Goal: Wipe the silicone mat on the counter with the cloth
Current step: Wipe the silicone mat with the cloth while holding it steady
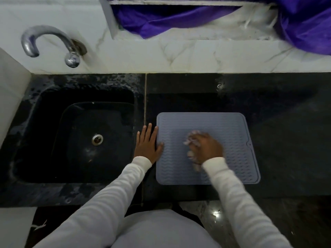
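Now, step: wiping silicone mat (223,126) centre.
Right hand (208,147): fingers bunched around cloth (192,140); press evenly.
Left hand (147,142): fingers flat, spread; pin edge.

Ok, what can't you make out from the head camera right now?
- Cloth: mostly hidden under the right hand and motion-blurred; its size and pattern are unclear.
- Silicone mat: the part beneath the right hand and sleeve is covered.
- Sink: too dark to judge whether it is wet.
- Purple fabric: cut off by the top edge.
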The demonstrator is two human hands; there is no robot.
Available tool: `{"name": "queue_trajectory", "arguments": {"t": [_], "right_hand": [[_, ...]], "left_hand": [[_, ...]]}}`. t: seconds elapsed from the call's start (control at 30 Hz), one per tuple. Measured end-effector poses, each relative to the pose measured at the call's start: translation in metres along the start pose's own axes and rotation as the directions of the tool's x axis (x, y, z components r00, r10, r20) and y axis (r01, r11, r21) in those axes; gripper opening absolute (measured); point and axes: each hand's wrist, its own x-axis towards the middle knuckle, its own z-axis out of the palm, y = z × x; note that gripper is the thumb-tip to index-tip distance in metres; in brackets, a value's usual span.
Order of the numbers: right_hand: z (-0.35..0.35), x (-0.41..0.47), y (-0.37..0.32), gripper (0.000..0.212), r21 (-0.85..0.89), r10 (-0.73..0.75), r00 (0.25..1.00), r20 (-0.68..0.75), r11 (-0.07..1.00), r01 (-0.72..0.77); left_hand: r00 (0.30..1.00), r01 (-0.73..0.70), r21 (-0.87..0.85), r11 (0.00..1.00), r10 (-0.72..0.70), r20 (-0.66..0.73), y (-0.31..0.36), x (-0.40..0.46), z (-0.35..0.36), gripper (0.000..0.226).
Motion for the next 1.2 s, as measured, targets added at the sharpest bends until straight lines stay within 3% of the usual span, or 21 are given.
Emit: {"name": "queue_trajectory", "arguments": {"t": [0.1,0.2,0.4,0.7,1.2], "right_hand": [[0.061,0.003,-0.053,0.048,-0.086,-0.109,0.99,0.089,0.99,0.116],[0.083,-0.007,-0.063,0.058,-0.141,-0.05,0.988,0.147,0.987,0.071],[0.053,0.003,-0.062,0.041,-0.2,-0.102,0.989,0.106,0.972,0.122],[0.015,-0.003,0.037,0.051,-0.273,0.085,0.994,0.065,0.96,-0.064],[-0.038,-0.013,0.163,0.04,-0.203,0.36,0.925,-0.12,0.903,-0.378]], "left_hand": [[0.999,-0.029,0.042,0.999,0.03,-0.022,-0.006,-0.002,0.001,0.078],[0.998,-0.057,0.081,0.995,0.06,-0.032,-0.003,-0.011,0.011,0.081],[0.998,-0.018,0.095,0.995,0.024,-0.058,-0.007,-0.002,0.01,0.083],[0.998,0.01,0.073,0.997,-0.006,-0.06,-0.003,-0.003,0.013,0.079],[0.999,-0.019,0.1,0.995,0.022,-0.03,0.004,-0.003,0.009,0.07]]}}
